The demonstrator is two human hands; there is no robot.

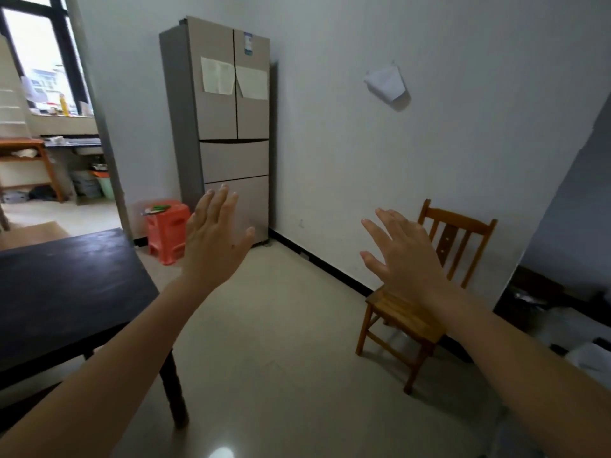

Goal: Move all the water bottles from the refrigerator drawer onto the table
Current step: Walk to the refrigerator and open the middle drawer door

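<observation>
Black wood makes up the table (66, 282) at the far left, with 1 dark leg showing at its near corner. Beyond it, an orange plastic stool (167, 231) stands on the pale floor just beside the refrigerator (228, 127). The left hand (215, 239) is raised in the air, back toward the camera, fingers straight and spread, holding nothing; in this view it overlaps the lower drawer (256, 206). The refrigerator stands against the wall, with 2 upper doors, each carrying a paper sheet, and 2 drawers below. Both drawers are closed, so the water bottles are hidden from sight. Right of it, a white paper (385, 82) hangs on the wall. The right hand (403, 256) is likewise lifted, fingers spread and relaxed, gripping nothing. Behind it, a wooden chair (459, 233) stands against the wall.
</observation>
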